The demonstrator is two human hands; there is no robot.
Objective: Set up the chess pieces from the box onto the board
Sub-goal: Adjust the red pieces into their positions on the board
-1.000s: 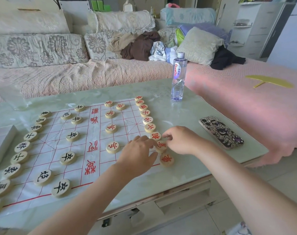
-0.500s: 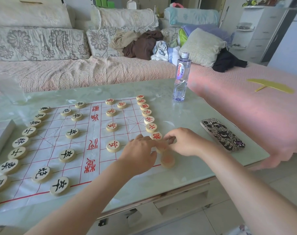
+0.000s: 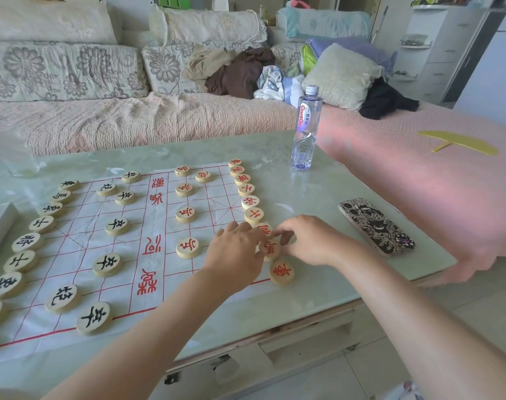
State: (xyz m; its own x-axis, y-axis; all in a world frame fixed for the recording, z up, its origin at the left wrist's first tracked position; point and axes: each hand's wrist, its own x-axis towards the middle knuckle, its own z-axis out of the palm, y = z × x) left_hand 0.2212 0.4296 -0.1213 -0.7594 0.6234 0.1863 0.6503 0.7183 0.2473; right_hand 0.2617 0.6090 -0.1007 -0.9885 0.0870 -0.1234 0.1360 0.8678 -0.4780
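With the red piece [image 3: 271, 249] between the hands, the left hand [image 3: 236, 251] touching it with straight fingers and the right hand [image 3: 306, 241] pinching its rim, I would centre it on the board [image 3: 78, 235] crossing without bumping the corner piece [image 3: 281, 272] just nearer than both hands.

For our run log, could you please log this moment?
step: adjusting red xiangqi piece | left hand: touches it | right hand: pinches it

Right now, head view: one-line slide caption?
Left hand touches, right hand pinches a red chess piece at the board edge.
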